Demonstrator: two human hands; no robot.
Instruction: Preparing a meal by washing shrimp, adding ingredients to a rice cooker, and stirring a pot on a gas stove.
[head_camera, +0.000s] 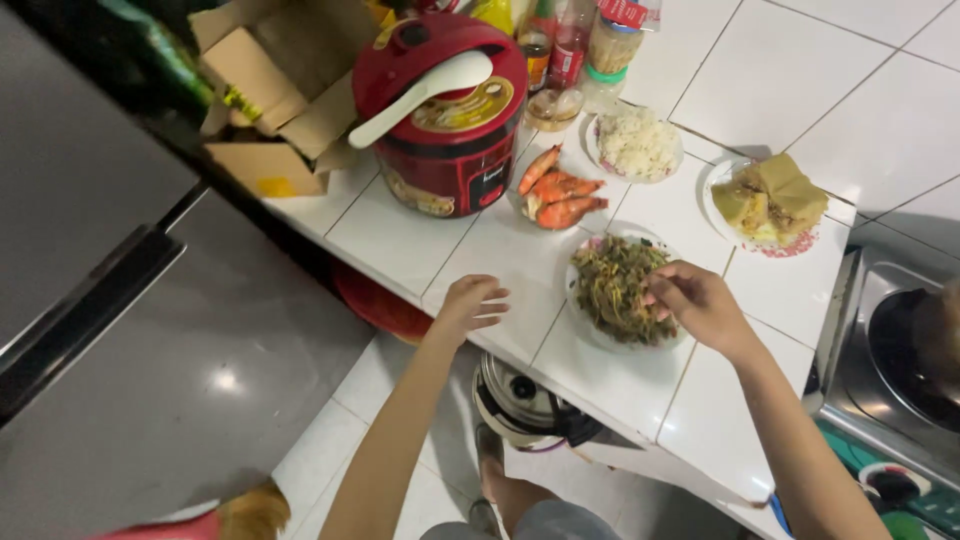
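Observation:
My right hand (697, 302) rests on the right edge of a white plate (590, 328) heaped with dark green stir-fried vegetables (618, 288), its fingertips pinching into the food. My left hand (470, 303) lies on the white tiled counter (420, 245) just left of that plate, fingers spread, holding nothing. Behind the plate sit cooked orange prawns (558, 197) in a clear dish.
A red rice cooker (445, 115) with a white paddle on its lid stands at the back. A plate of rice (636, 143), a plate of leaf-wrapped cake (770, 199), bottles and jars (570, 45), cardboard boxes (268, 85), a gas stove (900, 350) and a pot below the counter (520, 400) surround them.

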